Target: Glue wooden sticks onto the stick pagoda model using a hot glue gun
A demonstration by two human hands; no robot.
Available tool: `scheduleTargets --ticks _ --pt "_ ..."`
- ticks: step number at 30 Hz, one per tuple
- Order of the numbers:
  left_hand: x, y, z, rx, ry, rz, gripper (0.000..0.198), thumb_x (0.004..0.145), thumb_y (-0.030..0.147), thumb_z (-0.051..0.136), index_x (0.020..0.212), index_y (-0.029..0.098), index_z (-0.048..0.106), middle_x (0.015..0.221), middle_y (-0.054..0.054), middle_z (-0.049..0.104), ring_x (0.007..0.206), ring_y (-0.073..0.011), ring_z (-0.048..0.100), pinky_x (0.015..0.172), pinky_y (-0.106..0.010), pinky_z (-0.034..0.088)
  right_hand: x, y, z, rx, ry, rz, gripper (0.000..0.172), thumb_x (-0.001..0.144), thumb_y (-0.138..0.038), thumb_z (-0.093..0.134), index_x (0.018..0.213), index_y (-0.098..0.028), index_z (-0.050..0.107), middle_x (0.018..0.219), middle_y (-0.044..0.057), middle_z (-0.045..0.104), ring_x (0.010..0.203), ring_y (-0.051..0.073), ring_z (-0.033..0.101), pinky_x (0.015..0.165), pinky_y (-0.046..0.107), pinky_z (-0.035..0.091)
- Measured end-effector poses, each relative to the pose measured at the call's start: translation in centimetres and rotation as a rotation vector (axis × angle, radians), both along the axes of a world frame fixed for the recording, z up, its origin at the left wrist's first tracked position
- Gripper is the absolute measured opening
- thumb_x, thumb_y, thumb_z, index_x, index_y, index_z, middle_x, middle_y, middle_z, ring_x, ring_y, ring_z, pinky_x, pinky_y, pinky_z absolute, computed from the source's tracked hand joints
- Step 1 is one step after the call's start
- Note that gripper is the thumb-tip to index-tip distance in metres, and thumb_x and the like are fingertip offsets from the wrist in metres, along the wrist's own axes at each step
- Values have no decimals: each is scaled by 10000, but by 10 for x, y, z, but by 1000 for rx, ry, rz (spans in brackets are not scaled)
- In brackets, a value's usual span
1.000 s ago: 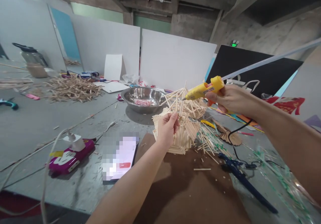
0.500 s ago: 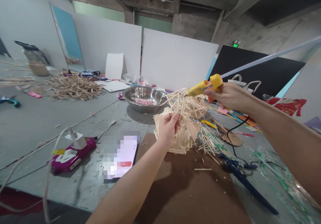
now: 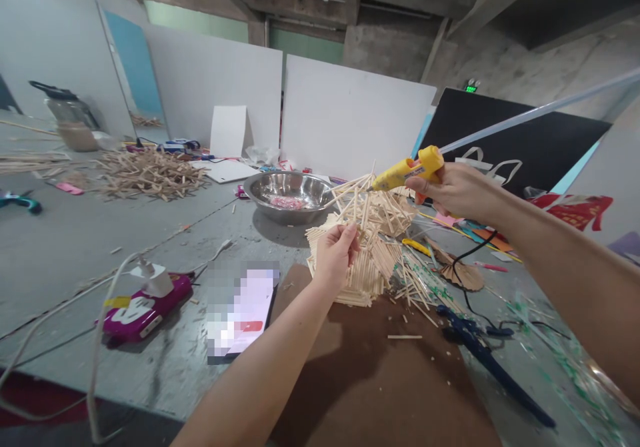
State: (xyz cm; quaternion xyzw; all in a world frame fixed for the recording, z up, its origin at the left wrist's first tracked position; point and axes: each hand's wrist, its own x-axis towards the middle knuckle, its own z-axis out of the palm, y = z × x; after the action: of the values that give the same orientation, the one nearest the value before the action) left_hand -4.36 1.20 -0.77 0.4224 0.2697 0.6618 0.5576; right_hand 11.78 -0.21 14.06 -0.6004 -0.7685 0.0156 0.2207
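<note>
My right hand [image 3: 453, 190] is closed round the grip of a yellow hot glue gun [image 3: 407, 169], which has a long clear glue stick [image 3: 530, 117] coming out of its back. The gun's nozzle points left at the joints of a frame of thin wooden sticks [image 3: 354, 193]; I cannot tell whether it touches. Low on that frame, my left hand [image 3: 343, 247] pinches a thin wooden stick between thumb and fingers, its end mostly hidden. Beneath lies a stacked model of many pale sticks [image 3: 363, 287], on a brown board [image 3: 350, 367].
Behind stands a steel basin [image 3: 290, 217]. A phone [image 3: 245, 310] and a purple power strip [image 3: 150, 317] with white cables lie to the left. Dark blue pliers-like tool [image 3: 493, 363], a black cord and loose sticks lie right. A heap of wood strips [image 3: 150, 175] sits far left.
Almost nothing differs. Both hands, the glue gun and the stick frame hold nearly the same place.
</note>
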Motion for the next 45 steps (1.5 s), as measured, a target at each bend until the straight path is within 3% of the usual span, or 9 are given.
scheduleTargets --ticks 45 --pt "-1 0 -2 1 -7 -6 340 635 442 604 549 146 460 415 55 454 294 -17 316 299 -164 184 -4 -6 1 11 -22 -2 425 735 -549 422 561 -171 509 357 -22 382 406 88 386 455 248 285"
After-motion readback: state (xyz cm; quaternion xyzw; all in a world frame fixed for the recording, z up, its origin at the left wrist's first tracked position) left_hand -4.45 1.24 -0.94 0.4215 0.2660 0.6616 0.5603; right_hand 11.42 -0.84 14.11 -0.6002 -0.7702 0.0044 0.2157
